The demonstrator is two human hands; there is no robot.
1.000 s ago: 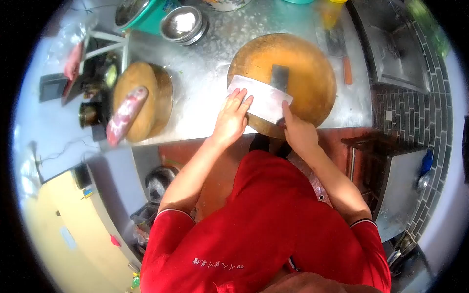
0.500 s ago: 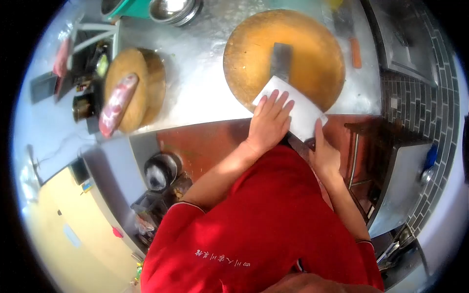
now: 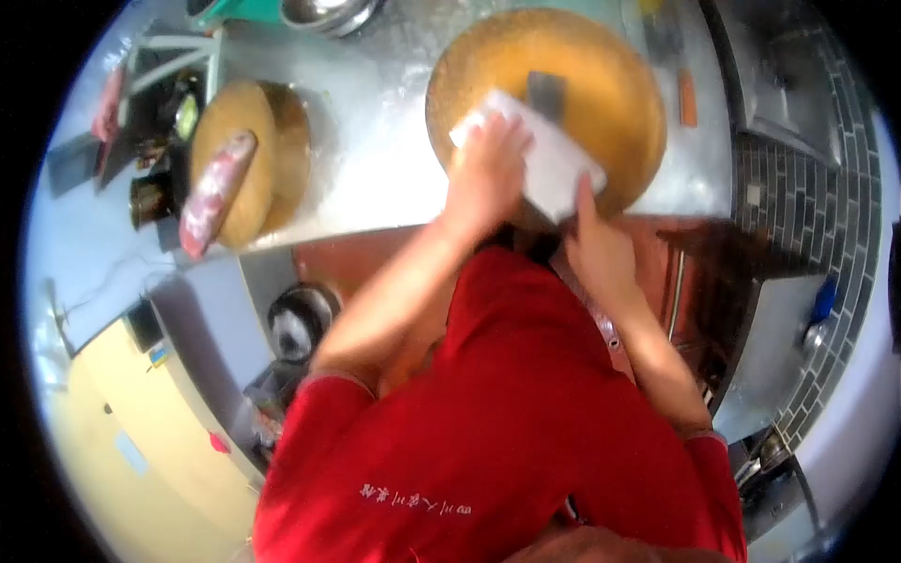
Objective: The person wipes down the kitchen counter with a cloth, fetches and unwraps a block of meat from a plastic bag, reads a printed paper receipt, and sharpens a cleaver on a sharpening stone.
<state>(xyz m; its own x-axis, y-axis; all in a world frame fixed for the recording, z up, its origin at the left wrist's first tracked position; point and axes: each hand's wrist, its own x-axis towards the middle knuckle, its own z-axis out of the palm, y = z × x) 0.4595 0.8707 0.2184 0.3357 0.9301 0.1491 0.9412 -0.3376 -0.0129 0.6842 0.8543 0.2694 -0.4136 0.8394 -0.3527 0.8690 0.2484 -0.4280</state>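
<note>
On the round wooden chopping block (image 3: 629, 103) lies a dark rectangular block that looks like a whetstone (image 3: 545, 94). A cleaver (image 3: 554, 169), its wide blade shining nearly white, lies at a slant over the near part of the block and partly covers the stone. My left hand (image 3: 493, 164) rests on the blade with fingers spread flat, somewhat blurred. At the blade's near right end my right hand (image 3: 601, 253) grips the cleaver, its index finger stretched along the blade edge. The handle is hidden in that hand.
A long piece of raw meat (image 3: 216, 192) lies across a second wooden block (image 3: 251, 122) at the left. Metal bowls (image 3: 328, 14) stand at the back of the steel table (image 3: 375, 122). A tool with an orange-brown handle (image 3: 688, 98) lies right of the round block.
Both hands have pushed the cleaver forward and left, farther onto the round block. It covers more of the dark stone's near end. The view has shifted slightly.
</note>
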